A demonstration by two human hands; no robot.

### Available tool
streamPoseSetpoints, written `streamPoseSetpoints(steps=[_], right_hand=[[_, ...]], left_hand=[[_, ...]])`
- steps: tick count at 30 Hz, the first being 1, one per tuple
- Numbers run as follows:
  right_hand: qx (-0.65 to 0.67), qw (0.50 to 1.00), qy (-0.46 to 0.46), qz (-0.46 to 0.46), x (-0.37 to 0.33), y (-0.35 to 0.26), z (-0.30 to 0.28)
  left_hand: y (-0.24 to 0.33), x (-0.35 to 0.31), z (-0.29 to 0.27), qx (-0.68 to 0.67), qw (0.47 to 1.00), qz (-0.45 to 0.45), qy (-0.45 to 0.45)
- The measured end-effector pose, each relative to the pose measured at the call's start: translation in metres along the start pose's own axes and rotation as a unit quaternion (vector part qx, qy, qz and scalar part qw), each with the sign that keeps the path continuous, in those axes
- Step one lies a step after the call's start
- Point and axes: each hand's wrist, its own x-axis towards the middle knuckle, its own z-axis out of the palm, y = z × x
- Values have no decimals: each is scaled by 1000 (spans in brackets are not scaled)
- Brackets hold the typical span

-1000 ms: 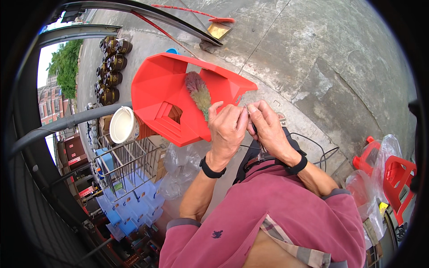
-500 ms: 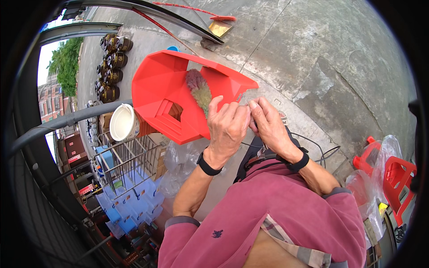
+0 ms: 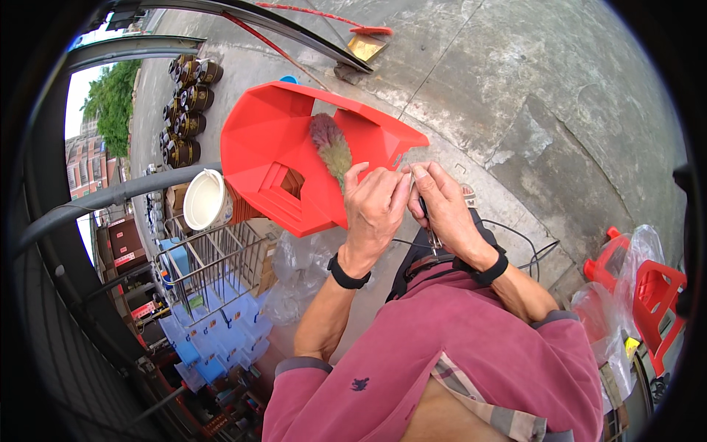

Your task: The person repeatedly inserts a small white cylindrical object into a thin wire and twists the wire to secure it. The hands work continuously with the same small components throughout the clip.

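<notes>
My left hand point(image 3: 375, 210) and my right hand point(image 3: 445, 206) are raised together in front of my chest, fingertips touching. Both pinch a small thin tool point(image 3: 426, 214) with a dark grip and a bit of metal hanging below it; most of it is hidden by the fingers. Each wrist wears a black band. Just beyond my left hand lies a large red plastic bin point(image 3: 287, 155), tipped on its side, with a fluffy feather duster point(image 3: 333, 147) sticking out of it.
A white bucket point(image 3: 205, 199) and a metal rack point(image 3: 213, 261) over blue crates point(image 3: 213, 331) stand to the left. Dark jars point(image 3: 188, 96) line the far left. A red-handled broom with a dustpan point(image 3: 366, 43) lies on the concrete. Red stools point(image 3: 659, 295) and plastic bags point(image 3: 615, 295) are at right; a black cable point(image 3: 530, 243) runs near my feet.
Both hands stay pressed together at the same spot; only the fingers shift slightly around the small tool. The red bin and duster have not moved.
</notes>
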Motion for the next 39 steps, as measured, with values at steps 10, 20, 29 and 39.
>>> streamPoseSetpoints(steps=[10,20,29,39], right_hand=[[-128,989,-11,-68,1,10,-2],[13,999,-39,23,-2,5,0],[-86,996,-32,-17,-4,18,3],[-85,992,-72,62,11,2,1]], left_hand=[[7,-5,-6,75,996,45,-4],[2,-11,-7,-14,1000,-25,0],[2,-21,-5,6,999,-30,-13],[1,-18,-20,124,990,62,-31]])
